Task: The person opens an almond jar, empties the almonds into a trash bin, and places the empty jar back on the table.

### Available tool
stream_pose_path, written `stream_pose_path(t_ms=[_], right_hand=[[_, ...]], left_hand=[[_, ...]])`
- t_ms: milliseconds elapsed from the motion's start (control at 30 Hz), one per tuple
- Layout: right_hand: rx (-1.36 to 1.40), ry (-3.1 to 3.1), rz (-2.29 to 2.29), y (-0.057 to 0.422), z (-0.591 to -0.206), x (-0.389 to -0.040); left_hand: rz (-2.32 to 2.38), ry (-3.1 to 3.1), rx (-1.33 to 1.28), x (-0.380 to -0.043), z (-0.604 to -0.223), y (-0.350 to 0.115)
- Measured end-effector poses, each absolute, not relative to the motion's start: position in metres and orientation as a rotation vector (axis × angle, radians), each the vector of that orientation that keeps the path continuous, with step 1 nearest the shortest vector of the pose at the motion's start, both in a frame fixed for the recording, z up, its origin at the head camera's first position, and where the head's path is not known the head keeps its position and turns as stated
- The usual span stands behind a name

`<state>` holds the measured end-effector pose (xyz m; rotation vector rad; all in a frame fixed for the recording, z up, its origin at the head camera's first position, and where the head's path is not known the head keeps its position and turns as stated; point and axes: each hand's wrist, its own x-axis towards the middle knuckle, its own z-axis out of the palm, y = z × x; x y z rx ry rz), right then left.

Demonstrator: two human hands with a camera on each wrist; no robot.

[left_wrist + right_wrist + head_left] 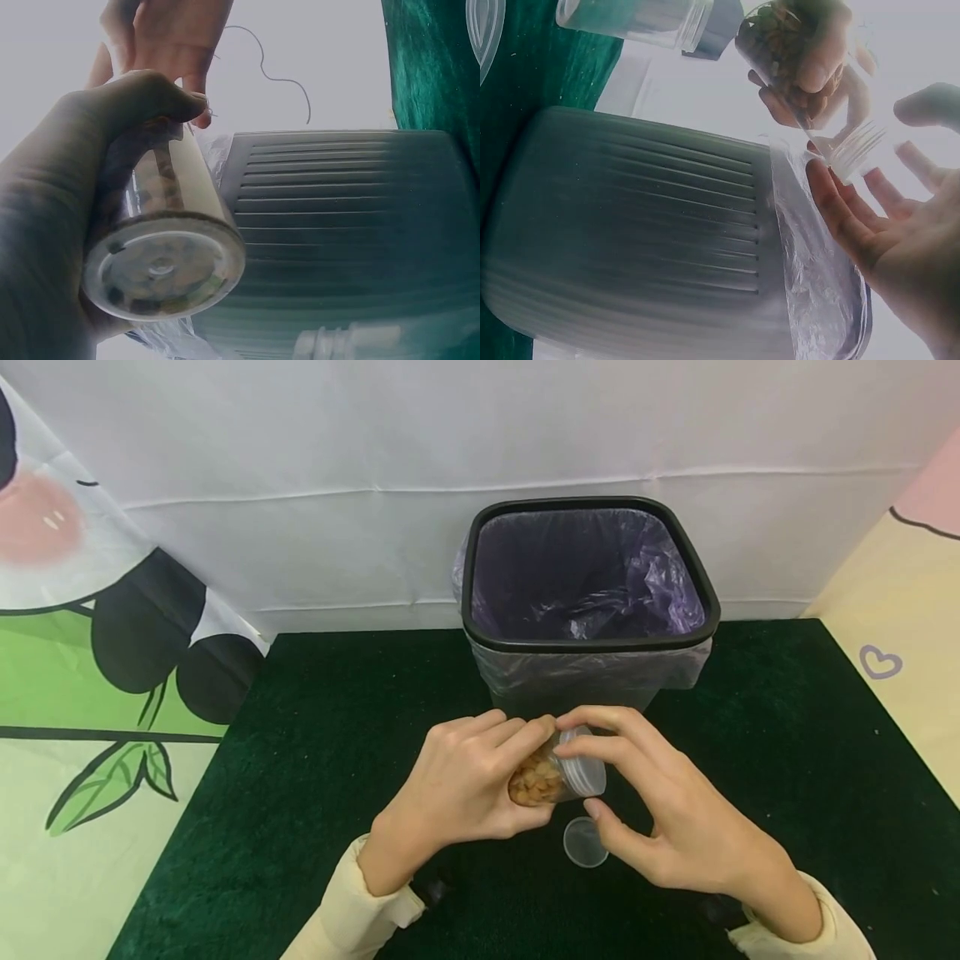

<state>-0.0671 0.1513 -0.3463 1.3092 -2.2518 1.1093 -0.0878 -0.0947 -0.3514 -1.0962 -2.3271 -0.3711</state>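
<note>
My left hand wraps round a clear jar of small brown pieces that look like nuts. The jar lies tilted on its side, its pale, ridged end toward the right. My right hand reaches to that ridged end, fingers spread and fingertips right at its edge. In the right wrist view the right thumb stands apart from it. The round base of the jar faces the left wrist camera. Beneath the hands, a clear round lid lies on the dark green tabletop.
Behind the hands stands a bin with a black rim and a clear plastic liner. A second clear jar stands left of the bin, hidden from the head view by my left hand. A white cloth hangs at the back.
</note>
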Motion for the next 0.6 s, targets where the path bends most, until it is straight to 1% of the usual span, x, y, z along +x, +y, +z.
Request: stream_pose_path(t_ms=[600], right_hand=[[1.347, -2.123, 1.201, 0.1476, -0.3469, -0.0676]], left_hand=[[-0.356, -2.323, -1.056, -0.0884, -0.351, -0.0977]])
